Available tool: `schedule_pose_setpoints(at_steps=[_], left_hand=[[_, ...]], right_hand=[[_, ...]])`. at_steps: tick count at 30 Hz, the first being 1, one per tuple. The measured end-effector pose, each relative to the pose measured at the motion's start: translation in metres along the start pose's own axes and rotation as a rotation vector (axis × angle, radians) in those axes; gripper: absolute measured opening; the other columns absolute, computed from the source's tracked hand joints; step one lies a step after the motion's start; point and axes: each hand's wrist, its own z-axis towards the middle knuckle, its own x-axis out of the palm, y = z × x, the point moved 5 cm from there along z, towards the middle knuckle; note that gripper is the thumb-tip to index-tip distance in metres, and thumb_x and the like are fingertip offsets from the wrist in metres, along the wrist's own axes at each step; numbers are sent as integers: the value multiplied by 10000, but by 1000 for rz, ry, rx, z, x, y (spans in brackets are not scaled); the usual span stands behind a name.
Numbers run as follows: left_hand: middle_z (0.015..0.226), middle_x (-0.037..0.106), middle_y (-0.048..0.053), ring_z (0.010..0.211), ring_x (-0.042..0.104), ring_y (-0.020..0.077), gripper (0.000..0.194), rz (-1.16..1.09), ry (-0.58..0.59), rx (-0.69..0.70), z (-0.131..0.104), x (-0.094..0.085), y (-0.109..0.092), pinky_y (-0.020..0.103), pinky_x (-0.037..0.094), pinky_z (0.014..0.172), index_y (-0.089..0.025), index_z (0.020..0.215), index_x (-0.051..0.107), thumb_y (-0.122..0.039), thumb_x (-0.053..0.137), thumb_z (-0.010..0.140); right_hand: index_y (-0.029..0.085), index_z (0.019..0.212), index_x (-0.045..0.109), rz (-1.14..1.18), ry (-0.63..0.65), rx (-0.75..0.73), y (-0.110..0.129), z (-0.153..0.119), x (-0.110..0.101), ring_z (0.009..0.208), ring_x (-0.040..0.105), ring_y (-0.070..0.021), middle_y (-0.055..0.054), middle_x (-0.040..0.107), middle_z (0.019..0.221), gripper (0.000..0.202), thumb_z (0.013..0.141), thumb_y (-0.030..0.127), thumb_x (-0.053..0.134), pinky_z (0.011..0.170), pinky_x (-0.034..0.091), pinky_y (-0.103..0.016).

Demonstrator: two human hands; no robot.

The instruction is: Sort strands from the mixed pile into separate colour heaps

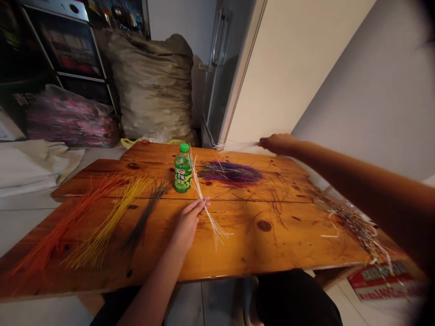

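Observation:
My left hand (196, 212) is closed around the middle of a small bundle of thin white wire-like strands (215, 226), whose ends fan out above and below the fingers. Stretched out over the far right of the table, my right hand (277, 144) grips more pale strands (238, 146), blurred and pointing left. Below it lies a pile of purple, blue and red strands (234, 174). Left of my left hand are separate bunches of orange strands (74, 217), yellow strands (113, 222) and grey strands (146, 213).
A green-capped bottle (182, 174) stands just behind my left hand on the wooden table (231, 258). Tangled mixed strands (360, 228) hang over the right edge. Beyond the table are a large stuffed sack (156, 90), a pink-filled plastic bag (71, 117) and a white panel (288, 59).

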Motion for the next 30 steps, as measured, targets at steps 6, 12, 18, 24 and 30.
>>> schedule_pose_setpoints(at_steps=[6,12,18,24,30], left_hand=[[1091,624,73,955,550,141,235,-7,-10,2,2,-3,1,203,370,795,-176,870,700,-285,693,662],[1030,641,64,925,551,131,221,7,-36,-2,6,-4,11,191,380,756,-185,852,704,-294,698,660],[811,646,31,720,575,71,166,-90,-77,-107,3,1,14,168,431,698,-165,844,690,-203,685,683],[767,651,36,661,581,64,139,-43,-90,-200,0,16,19,148,439,625,-153,861,693,-156,625,740],[760,675,71,695,616,137,159,317,-99,-118,-1,17,23,221,447,655,-143,829,708,-241,632,730]], right_hand=[[164,1052,545,192,173,201,40,-64,107,895,614,-220,-142,647,1006,317,907,288,293,682,426,-282],[160,1022,520,374,294,279,74,-115,195,741,633,-205,-121,674,873,243,862,239,354,584,408,-259],[173,1191,428,455,224,287,81,-137,197,942,585,-254,-163,561,1145,389,849,354,391,702,409,-306],[203,1127,558,373,-22,354,54,-143,168,1039,507,-324,-132,595,1114,399,853,422,367,789,396,-395],[215,978,625,580,43,414,50,-127,175,877,611,-249,-106,669,959,390,863,440,328,656,415,-301]])
